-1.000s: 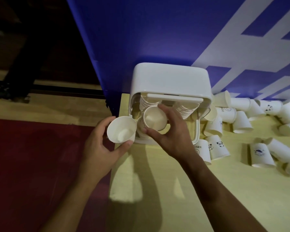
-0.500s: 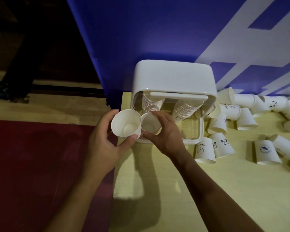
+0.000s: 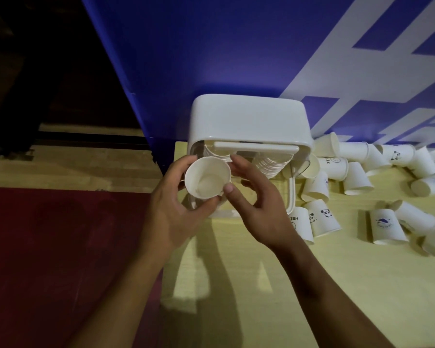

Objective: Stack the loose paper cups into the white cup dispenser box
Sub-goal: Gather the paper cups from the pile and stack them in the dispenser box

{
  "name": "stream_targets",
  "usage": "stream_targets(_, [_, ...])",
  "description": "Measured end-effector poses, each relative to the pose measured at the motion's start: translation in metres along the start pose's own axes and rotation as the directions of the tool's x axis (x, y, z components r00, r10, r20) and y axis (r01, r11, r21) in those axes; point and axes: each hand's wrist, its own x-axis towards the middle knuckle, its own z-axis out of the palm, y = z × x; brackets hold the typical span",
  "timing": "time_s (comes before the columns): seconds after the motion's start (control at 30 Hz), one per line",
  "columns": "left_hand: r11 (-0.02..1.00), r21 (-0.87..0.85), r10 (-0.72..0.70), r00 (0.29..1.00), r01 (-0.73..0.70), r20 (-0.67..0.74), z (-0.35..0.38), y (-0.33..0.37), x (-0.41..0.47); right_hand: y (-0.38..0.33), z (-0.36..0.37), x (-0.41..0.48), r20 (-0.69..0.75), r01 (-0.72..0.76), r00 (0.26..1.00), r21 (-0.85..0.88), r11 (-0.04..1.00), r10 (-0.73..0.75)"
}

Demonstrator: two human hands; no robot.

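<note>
Pale yellow tabletop [image 3: 261, 285] runs up to a blue panel with white stripes [image 3: 211, 46], and the white cup dispenser box [image 3: 249, 119] stands against that panel near the table's left corner, its open front toward me. Two stacks of cups [image 3: 271, 167] hang side by side inside it. My left hand [image 3: 171, 212] is curled round a paper cup [image 3: 207, 178], mouth up, holding it just in front of the box's left opening, with the thumb under its near side. My right hand [image 3: 259, 204] is close beside it, fingers loosely curved. Its thumb tip touches the cup's right edge and its forefinger reaches past the rim toward the box; whether it is really gripping the cup I cannot tell. Loose cups [image 3: 357, 177], some printed with pandas, lie tipped over on the table to the right of the box. Dark red flooring [image 3: 60, 247] shows beyond the table's left edge.
</note>
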Motion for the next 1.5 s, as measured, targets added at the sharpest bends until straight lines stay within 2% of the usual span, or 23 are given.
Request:
stream_targets(0.17, [1.000,-0.013,0.021,0.999,-0.020,0.039,0.013,-0.005,0.008,-0.003,-0.003,0.005,0.046,0.035,0.998,-0.014,0.999,-0.034])
stream_targets(0.7, [0.995,0.098,-0.018,0.994,0.008,0.109,0.023,-0.034,0.013,0.028,0.007,0.011,0.101,0.079,0.993,-0.107,0.991,-0.069])
stream_targets(1.2, [0.971,0.235,-0.101,0.971,0.049,0.215,0.033,-0.069,0.022,0.069,0.017,0.012,0.145,-0.020,0.987,-0.292,0.956,0.065])
stream_targets(1.5, [0.968,0.246,-0.110,0.960,0.045,0.258,0.028,-0.067,0.022,0.064,0.016,0.008,0.127,-0.059,0.987,-0.286,0.957,0.099])
